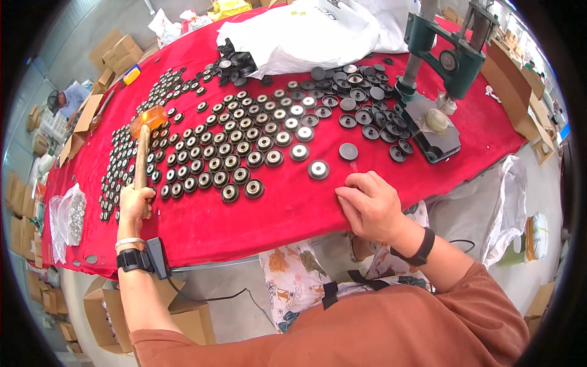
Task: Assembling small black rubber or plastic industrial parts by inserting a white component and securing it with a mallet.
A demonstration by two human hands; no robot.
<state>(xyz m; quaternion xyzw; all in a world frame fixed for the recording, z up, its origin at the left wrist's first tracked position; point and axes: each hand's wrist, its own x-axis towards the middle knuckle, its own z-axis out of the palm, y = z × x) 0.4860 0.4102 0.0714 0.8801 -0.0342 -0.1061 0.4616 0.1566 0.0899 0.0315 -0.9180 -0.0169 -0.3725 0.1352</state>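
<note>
My left hand is wrapped round the wooden handle of a mallet with a translucent orange head, held up over the left part of the table. Below the mallet stand several rows of black round caps with metal rings set in them. My right hand is closed at the table's front edge, fingers curled under; whatever it grips, if anything, is hidden. Just beyond its fingertips lies a plain black disc. A single ringed cap sits to the left of that disc.
A red cloth covers the table. Loose black caps are heaped at the right beside a green bench press. Behind lies a white sack. A clear bag of small metal parts rests at the left edge. Cardboard boxes stand on the floor.
</note>
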